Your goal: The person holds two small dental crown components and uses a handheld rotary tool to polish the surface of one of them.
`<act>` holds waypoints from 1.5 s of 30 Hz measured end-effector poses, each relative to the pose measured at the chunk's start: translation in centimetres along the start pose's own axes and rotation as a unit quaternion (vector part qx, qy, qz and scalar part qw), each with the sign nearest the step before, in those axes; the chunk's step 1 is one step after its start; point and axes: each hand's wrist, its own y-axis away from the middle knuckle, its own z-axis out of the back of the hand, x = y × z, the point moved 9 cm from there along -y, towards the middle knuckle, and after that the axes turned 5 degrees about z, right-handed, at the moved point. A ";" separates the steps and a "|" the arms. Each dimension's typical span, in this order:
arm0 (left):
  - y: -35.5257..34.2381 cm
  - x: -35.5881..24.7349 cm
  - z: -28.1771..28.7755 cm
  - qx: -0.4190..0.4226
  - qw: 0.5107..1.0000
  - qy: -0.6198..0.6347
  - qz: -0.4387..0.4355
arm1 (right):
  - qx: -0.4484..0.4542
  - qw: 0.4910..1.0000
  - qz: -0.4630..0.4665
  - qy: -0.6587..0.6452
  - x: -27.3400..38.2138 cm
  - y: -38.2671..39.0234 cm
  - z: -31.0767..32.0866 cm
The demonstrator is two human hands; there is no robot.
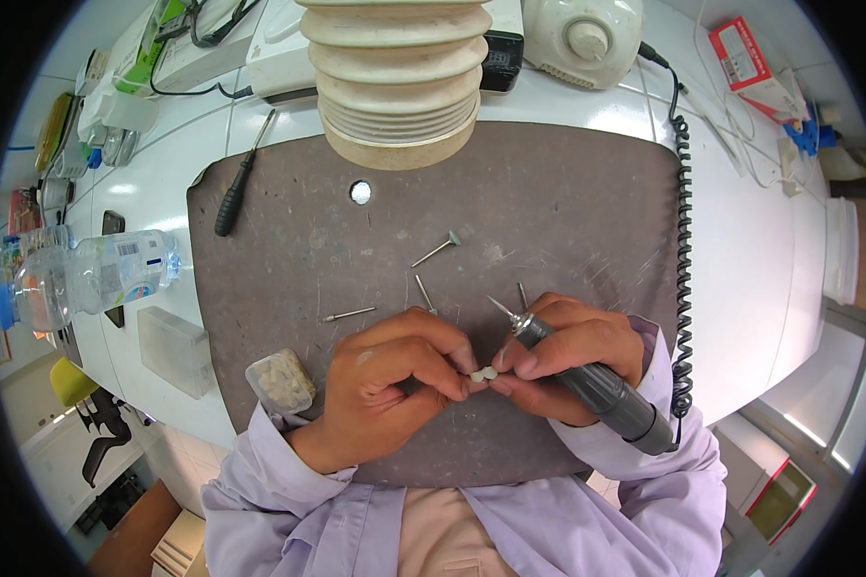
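Note:
Between the fingertips of both hands sits a small row of white dental crowns, low over a brown mat. My left hand pinches it from the left with thumb and forefinger. My right hand grips a dark grey rotary handpiece, and its fingertips also touch the crowns. The handpiece's pointed bur points up and left, apart from the crowns. Loose on the mat lie a bur with a wide greenish head, a slim bur and others partly hidden by my hands.
A small clear box of tooth-coloured pieces stands beside my left wrist. A ribbed suction hose overhangs the mat's far edge. A screwdriver, plastic bottle and clear case lie left. A coiled cord runs right, below a knobbed control unit.

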 end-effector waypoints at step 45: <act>0.9 2.8 -0.3 -0.031 0.945 0.273 0.177 | -0.117 0.968 -0.123 -0.184 -1.6 1.8 0.3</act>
